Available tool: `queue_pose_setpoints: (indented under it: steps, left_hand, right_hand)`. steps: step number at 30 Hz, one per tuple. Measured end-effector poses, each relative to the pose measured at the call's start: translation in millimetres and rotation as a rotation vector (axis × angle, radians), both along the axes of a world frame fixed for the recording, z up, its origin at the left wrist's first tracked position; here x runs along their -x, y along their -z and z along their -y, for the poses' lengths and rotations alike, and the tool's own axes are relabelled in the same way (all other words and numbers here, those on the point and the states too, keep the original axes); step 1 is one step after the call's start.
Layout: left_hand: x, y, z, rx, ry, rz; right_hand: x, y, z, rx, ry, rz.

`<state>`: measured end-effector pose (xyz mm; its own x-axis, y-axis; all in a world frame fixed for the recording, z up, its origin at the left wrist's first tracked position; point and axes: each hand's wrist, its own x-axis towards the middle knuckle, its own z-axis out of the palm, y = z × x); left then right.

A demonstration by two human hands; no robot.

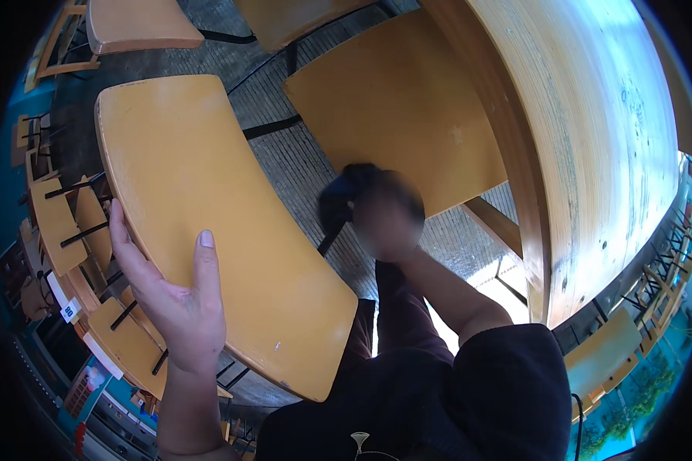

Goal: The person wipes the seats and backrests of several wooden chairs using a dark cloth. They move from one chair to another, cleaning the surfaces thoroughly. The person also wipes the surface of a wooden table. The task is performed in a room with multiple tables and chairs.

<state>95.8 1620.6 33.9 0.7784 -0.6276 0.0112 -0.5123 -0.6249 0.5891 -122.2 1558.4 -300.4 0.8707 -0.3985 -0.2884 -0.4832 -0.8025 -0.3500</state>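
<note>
1. We judge the step in hand to be handling the yellow-orange chair: our left side attends to its backrest (215,207), our right to the near corner of its seat (407,115)
2. Our left hand (178,307) is spread fairly wide at the backrest's outer edge, the thumb lying over the broad face and well apart from the index finger, which runs along the rim; we cannot tell how firmly it grips, if at all
3. Our right hand (390,219) is heavily blurred; it looks closed around a dark bundle (344,188), perhaps a cloth, though its fingers cannot be made out
4. That bundle sits just beside the seat's near corner and overlaps it in our view; whether it touches the wood, we cannot say
5. The chair stands on the ribbed grey floor (294,163), its backrest to our left and its seat reaching toward the pale wooden table (592,154) on our right
6. In our judgement, the next move calls for a steady left hand at the backrest and a controlled right hand near the seat, clear of the table's edge
</note>
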Motion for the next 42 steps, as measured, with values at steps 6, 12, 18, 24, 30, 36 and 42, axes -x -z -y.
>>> queue_pose_setpoints:
  steps: [6,12,18,24,30,36,42]
  left_hand:
    - [0,3,-5,0.082,-0.044,-0.043]
    - [-3,6,3,0.106,-0.008,-0.084]
    - [-6,3,1,0.05,-0.001,-0.025]
    - [-6,-2,-1,0.07,-0.028,-0.062]
    - [-6,-2,0,0.091,-0.044,-0.076]
    - [-4,1,2,0.086,-0.076,-0.068]
    - [-6,1,12,0.016,-0.043,0.008]
  right_hand:
    - [-82,17,169,0.383,0.447,0.056]
    - [-193,37,259,0.429,0.722,0.121]
    - [-211,19,122,0.218,0.149,0.296]
    - [-40,-16,16,-0.049,-0.042,0.1]
    - [52,-21,75,0.158,0.3,-0.063]
    - [-101,-37,199,-0.014,0.537,-0.664]
    - [-228,27,173,0.286,0.274,0.337]
